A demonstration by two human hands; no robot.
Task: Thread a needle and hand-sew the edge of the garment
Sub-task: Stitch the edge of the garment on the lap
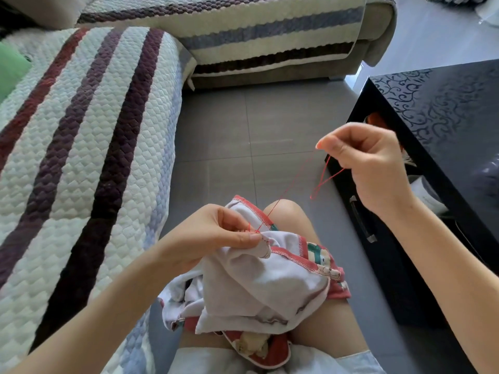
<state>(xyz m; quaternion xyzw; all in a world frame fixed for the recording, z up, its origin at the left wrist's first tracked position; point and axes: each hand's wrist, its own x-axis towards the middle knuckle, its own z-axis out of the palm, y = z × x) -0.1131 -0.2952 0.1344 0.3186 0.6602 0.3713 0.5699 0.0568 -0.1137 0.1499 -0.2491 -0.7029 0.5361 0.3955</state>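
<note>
A soft, pale knit garment (270,282) lies bunched on the person's lap. Its edges are bound in red overlock stitching, and a striped print shows where it folds over. The left hand (213,236) pinches a small fold of the cloth between thumb and forefinger, and the rest of the fabric hangs crumpled below and to the right of that pinch. From just at the pinch a thin red thread (280,198) rises taut, its long line slanting up and to the right over a bare knee (289,220). It ends at the right hand (370,163), which is raised well apart with its fingers curled and grips the strand at thumb and fingertip. A slack loop of the same thread dangles beneath that grip. To the left is a quilted, diamond-textured sofa cover (94,130) with dark stripes. Grey floor tiles (243,125) lie ahead, and a glossy black cabinet (445,117) with a scroll pattern stands to the right.
</note>
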